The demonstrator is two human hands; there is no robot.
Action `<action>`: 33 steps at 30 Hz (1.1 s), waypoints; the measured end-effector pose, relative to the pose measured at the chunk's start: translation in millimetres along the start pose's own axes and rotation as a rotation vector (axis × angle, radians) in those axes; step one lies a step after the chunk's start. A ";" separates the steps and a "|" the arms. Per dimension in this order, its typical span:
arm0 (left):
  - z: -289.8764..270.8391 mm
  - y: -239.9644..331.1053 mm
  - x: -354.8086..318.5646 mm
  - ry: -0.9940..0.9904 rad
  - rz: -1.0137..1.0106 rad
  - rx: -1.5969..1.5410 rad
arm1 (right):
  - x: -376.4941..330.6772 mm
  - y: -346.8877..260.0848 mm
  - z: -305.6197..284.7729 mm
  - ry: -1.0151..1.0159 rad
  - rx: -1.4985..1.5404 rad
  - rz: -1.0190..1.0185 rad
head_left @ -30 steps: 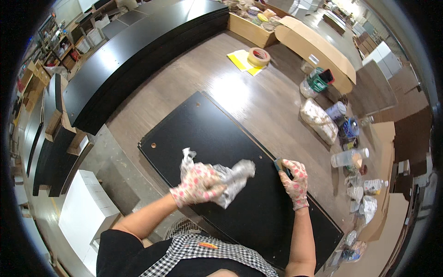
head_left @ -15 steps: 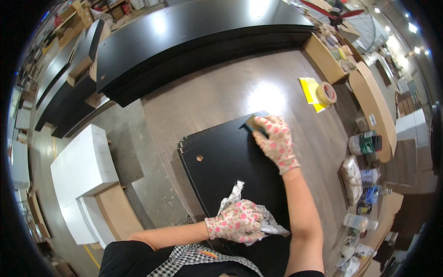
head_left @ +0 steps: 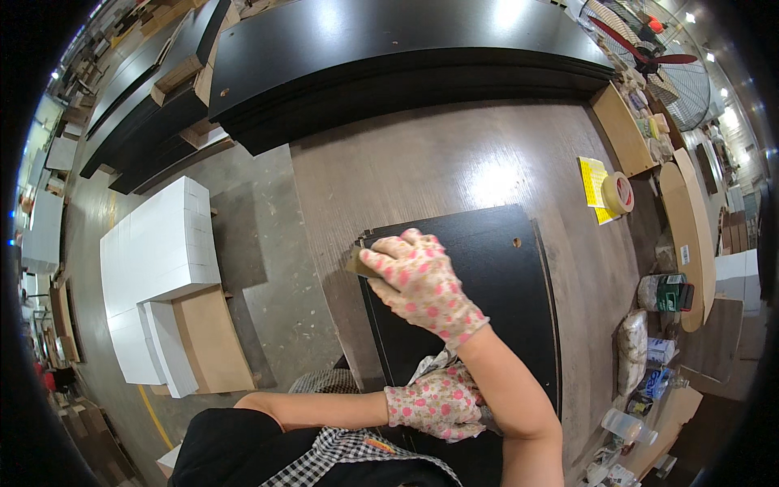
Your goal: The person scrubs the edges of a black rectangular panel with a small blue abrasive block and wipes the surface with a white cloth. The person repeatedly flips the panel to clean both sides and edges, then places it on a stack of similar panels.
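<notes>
A black board [head_left: 479, 284] with a small round hole near its far right corner lies on top of similar boards in front of me. My right hand [head_left: 426, 284], in a flowered glove, is closed around an olive-brown sanding block [head_left: 357, 264] at the board's far left corner. The block laps over the left edge. Closer to me, my left hand [head_left: 438, 403], gloved in the same pattern, rests on the board with its fingers curled on a crumpled whitish rag [head_left: 432, 365]. My right forearm hides part of that hand and the rag.
A long stack of black panels [head_left: 389, 69] runs along the table's far side. Masking tape [head_left: 617, 193] lies on yellow sheets [head_left: 592, 180] at right, above several bottles and a jar [head_left: 665, 292]. White cartons [head_left: 158, 243] stand at left; a fan [head_left: 645, 57] is at far right.
My right hand has swung with the block from the board's far right corner to its far left corner. The hole now shows at the right instead of the left. My left hand stays low.
</notes>
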State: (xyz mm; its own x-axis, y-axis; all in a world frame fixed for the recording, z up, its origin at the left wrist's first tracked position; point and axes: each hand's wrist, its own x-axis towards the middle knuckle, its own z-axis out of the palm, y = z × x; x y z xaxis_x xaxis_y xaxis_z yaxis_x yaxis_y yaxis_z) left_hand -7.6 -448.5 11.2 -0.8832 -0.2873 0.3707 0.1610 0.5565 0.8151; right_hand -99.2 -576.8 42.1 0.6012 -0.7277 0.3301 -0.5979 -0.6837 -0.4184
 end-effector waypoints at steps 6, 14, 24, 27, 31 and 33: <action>2.6 1.0 0.9 0.081 0.044 -0.063 | 10.6 -6.1 0.8 0.017 -0.232 0.231; 8.1 -1.1 -2.9 -0.016 -0.003 -0.086 | 15.9 -5.6 -15.0 -0.055 -0.389 0.396; -2.8 -6.2 4.3 -0.197 0.023 -0.047 | -40.1 47.0 -52.6 -0.024 -0.395 0.444; -2.6 -6.6 7.8 -0.114 0.032 -0.063 | -65.8 86.9 -85.3 0.027 -0.557 0.696; -2.6 -6.0 11.9 -0.039 0.059 -0.129 | -86.3 92.8 -84.0 0.095 -0.325 0.522; -4.0 -5.4 12.9 -0.027 0.081 -0.077 | -94.8 88.1 -77.9 0.177 -0.387 0.563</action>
State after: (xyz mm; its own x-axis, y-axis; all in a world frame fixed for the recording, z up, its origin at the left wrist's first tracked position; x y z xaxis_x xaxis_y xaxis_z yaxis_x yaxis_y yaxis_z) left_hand -18.1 -458.4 13.4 -0.8774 -0.2216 0.4255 0.2650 0.5153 0.8150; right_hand -250.2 -572.3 39.9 0.0696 -0.9520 0.2980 -0.9581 -0.1469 -0.2457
